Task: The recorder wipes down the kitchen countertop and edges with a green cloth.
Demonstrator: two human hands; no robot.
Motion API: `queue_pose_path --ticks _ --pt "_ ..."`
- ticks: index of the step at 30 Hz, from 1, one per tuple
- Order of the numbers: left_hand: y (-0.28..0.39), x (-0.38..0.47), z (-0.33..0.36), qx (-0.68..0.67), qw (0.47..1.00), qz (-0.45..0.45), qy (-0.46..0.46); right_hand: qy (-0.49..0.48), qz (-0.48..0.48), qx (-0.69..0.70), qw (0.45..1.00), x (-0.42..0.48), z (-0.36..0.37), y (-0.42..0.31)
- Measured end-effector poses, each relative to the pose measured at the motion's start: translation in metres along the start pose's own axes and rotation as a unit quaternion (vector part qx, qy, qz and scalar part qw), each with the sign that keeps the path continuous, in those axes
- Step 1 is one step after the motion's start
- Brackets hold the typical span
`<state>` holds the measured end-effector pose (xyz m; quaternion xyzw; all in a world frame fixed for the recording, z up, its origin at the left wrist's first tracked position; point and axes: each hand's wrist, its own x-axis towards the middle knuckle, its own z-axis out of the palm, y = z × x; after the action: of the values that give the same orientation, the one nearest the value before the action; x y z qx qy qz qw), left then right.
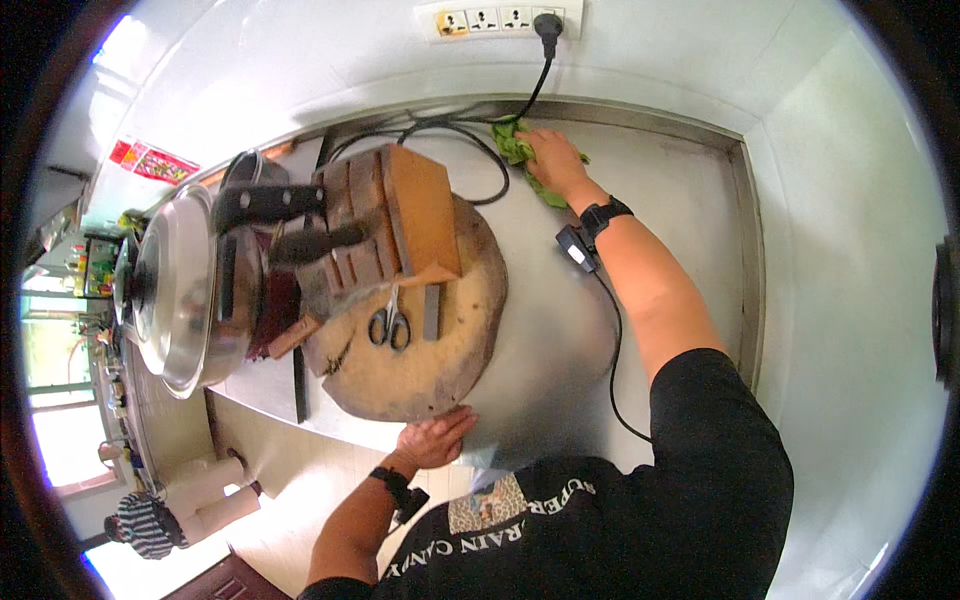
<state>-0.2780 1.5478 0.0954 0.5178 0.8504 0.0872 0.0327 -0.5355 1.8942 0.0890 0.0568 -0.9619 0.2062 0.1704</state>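
My right hand [555,159] presses a crumpled green cloth [514,144] onto the metal countertop [555,330], near its raised back edge. My left hand [436,438] holds nothing and rests at the front edge of the counter, against the near rim of a round wooden chopping block [405,382]. On the block stands a wooden knife block [424,214] with black-handled knives [270,206]. Beside it lie black-handled scissors [389,326] and a grey rectangular bar [432,312].
A black cable [504,180] loops behind the block; a plug [549,28] sits in the wall sockets. A small black device [576,249] with a cord lies under my right forearm. A lidded steel pot [176,285] stands left. Another person [154,521] is at lower left.
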Motion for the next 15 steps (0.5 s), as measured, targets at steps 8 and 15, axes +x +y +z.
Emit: queue_pose_path --ticks 8,15 --pt "-0.005 0.0 0.003 -0.053 0.999 -0.003 -0.005 -0.105 -0.031 0.051 0.993 -0.104 -0.035 -0.057" --pt "-0.013 0.006 0.017 -0.081 0.996 0.032 0.009 -0.1 0.0 0.039 0.994 -0.205 -0.044 -0.104"
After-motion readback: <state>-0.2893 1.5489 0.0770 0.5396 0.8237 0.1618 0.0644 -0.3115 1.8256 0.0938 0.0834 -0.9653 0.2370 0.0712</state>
